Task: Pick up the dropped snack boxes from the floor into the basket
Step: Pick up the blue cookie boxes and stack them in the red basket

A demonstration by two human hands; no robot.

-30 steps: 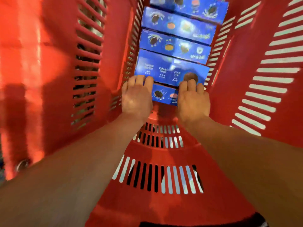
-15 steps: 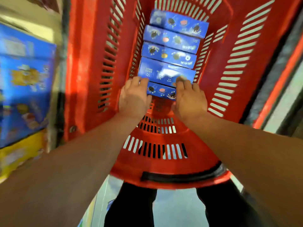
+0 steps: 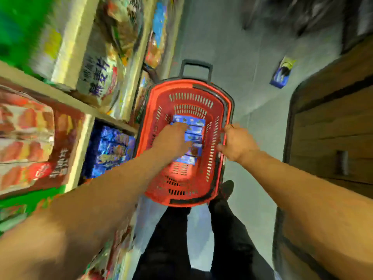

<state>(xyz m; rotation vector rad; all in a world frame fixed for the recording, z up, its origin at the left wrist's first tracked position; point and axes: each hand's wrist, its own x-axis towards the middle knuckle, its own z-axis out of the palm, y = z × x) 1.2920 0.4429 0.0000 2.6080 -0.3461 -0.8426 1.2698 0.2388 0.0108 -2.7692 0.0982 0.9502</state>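
Note:
A red plastic basket (image 3: 151, 120) stands on the grey floor with several blue snack boxes (image 3: 195, 129) lined up in a row inside it. My left hand (image 3: 171, 140) hovers over the left side of that row with relaxed fingers and holds nothing that I can see. My right hand (image 3: 237, 143) is out at the basket's right rim, fingers loose and empty. One more blue snack box (image 3: 281, 74) lies on the floor to the far right of the basket. The picture is blurred by motion.
Store shelves (image 3: 90, 77) packed with snack packages run along the left, close to the basket. A dark wooden counter (image 3: 333, 128) stands at the right. The basket's black pull handle (image 3: 196, 66) sticks out at its far end. My legs (image 3: 171, 239) are just behind the basket.
The view has pulled up and back from inside the basket. Both hands have let go of the nearest box and lifted; my right hand moved out to the right rim.

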